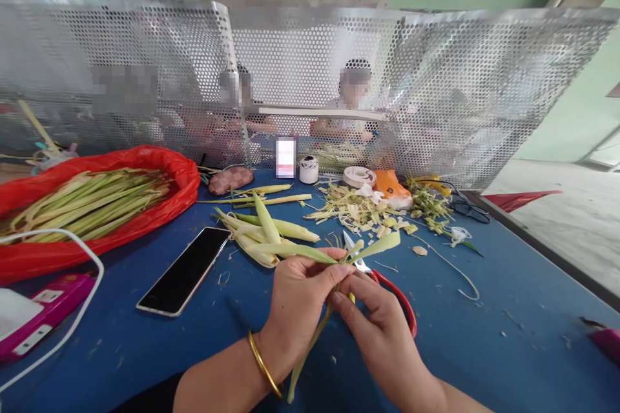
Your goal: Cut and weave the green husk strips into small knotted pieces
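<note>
My left hand (307, 287), with a gold bangle at the wrist, pinches pale green husk leaves (375, 247) where they cross. My right hand (372, 313) is closed on the same leaves from the other side, its thumb and fingers touching the left fingertips. Leaf blades spread out above the hands, and a long stem (307, 358) hangs down between the wrists. Just behind the right hand lie scissors with red handles (404, 300), partly covered by it. Loose pale husks (271, 232) lie beyond the left hand.
A black-screened phone (186, 271) lies left on the blue table. A red bag (181, 168) holds long green strips. Plant scraps (356, 206), a tape roll (359, 177) and an upright lit phone (285, 158) stand near the perforated metal screen (295, 58). People sit behind it. A magenta power strip (55, 310) lies left.
</note>
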Available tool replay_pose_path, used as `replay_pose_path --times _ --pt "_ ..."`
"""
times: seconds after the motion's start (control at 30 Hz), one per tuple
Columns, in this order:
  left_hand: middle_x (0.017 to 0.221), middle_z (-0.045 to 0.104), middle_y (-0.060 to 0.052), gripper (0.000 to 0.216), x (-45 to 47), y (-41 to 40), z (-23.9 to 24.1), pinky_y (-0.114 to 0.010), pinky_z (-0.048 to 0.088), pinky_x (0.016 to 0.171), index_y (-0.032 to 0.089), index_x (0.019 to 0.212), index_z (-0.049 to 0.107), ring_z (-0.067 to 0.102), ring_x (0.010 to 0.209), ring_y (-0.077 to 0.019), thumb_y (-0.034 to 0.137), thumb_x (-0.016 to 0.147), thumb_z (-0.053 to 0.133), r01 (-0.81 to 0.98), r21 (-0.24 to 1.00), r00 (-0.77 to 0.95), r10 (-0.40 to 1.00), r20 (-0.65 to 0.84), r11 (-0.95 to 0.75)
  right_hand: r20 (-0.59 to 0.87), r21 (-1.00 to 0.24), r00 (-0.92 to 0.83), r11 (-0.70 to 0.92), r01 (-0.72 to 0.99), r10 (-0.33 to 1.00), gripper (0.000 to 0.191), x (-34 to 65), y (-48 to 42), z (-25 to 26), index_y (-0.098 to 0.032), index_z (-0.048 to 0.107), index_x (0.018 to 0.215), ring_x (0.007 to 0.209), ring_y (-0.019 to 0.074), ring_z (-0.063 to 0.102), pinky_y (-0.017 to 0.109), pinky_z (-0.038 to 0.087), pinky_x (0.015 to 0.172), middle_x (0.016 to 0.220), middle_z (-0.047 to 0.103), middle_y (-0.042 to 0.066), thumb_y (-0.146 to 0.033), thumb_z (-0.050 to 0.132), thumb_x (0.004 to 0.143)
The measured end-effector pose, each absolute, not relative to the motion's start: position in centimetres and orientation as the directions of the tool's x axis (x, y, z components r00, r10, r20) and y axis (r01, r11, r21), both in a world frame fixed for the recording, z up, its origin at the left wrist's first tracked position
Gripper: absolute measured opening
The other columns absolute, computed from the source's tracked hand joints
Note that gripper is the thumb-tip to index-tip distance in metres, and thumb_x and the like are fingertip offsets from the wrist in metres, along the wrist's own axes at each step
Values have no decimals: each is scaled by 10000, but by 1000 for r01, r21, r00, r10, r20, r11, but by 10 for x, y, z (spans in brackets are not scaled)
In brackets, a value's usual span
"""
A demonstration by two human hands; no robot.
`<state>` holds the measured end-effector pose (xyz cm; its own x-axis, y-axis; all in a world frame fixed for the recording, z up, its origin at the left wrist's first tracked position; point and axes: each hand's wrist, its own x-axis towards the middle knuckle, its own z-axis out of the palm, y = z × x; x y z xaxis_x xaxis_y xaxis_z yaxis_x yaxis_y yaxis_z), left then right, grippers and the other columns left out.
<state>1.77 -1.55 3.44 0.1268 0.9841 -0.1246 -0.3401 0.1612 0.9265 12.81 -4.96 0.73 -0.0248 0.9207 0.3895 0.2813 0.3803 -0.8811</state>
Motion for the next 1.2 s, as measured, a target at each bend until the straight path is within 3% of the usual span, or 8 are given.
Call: replay_pose_path --times 0.2,0.43,0.67,0.77,0.9,0.97,1.07,1.2 --pt "705 746 -39 186 17 -13 33 -219 529 658 160 779 750 682 681 -155 217 611 805 -322 933 121 984 -129 162 404 -853 -69 403 331 912 272 127 -51 7 -200 444 643 707 136 487 222 399 630 727 535 2 -228 500 908" --pt "698 735 -63 263 10 -11 44 -227 509 736 145 814 763 675 759 -163 393 731 731 -302 941 151 982 -112 153 370 -867 -18 353 351 929 244 130 -51 11 -204 464 665 695 142 494 232 399 623 722 542 5 -257 505 900" --pt "718 740 -24 217 12 -12 44 -233 524 710 165 799 747 675 696 -148 194 598 822 -337 923 187 974 -127 185 391 -831 -27 366 418 920 227 131 -47 7 -205 483 682 666 139 492 240 399 626 695 547 -8 -227 500 907" --pt "727 743 -21 184 13 -11 44 -221 522 716 169 766 751 670 717 -142 189 596 816 -328 930 147 981 -124 167 467 -724 -113 453 521 877 257 134 -50 13 -204 467 663 675 143 508 254 392 638 709 560 -1 -196 482 919" --pt "697 731 -15 177 10 -9 45 -205 511 733 172 796 761 647 702 -121 209 628 801 -296 943 174 979 -106 155 727 -360 -190 602 713 660 140 148 -53 28 -202 555 791 714 159 552 302 373 705 769 610 20 -138 507 906" --pt "686 720 -15 182 9 -9 47 -218 514 746 168 831 760 638 686 -118 237 664 788 -291 943 208 973 -102 161 821 -220 -141 535 816 553 69 156 -50 34 -201 592 891 778 185 571 325 369 733 846 632 55 -144 552 889" --pt "733 720 -40 209 7 -10 50 -247 531 741 148 864 756 647 692 -135 299 720 754 -324 922 267 956 -123 209 808 -213 -108 459 862 578 83 163 -42 37 -217 625 926 824 200 584 343 370 764 894 650 65 -170 565 892" --pt "726 703 -51 268 7 -11 49 -232 536 689 126 860 741 652 671 -134 369 749 726 -355 892 298 938 -176 280 761 -255 -156 511 821 630 104 163 -37 35 -222 634 861 774 169 598 339 364 774 828 673 27 -170 554 904"
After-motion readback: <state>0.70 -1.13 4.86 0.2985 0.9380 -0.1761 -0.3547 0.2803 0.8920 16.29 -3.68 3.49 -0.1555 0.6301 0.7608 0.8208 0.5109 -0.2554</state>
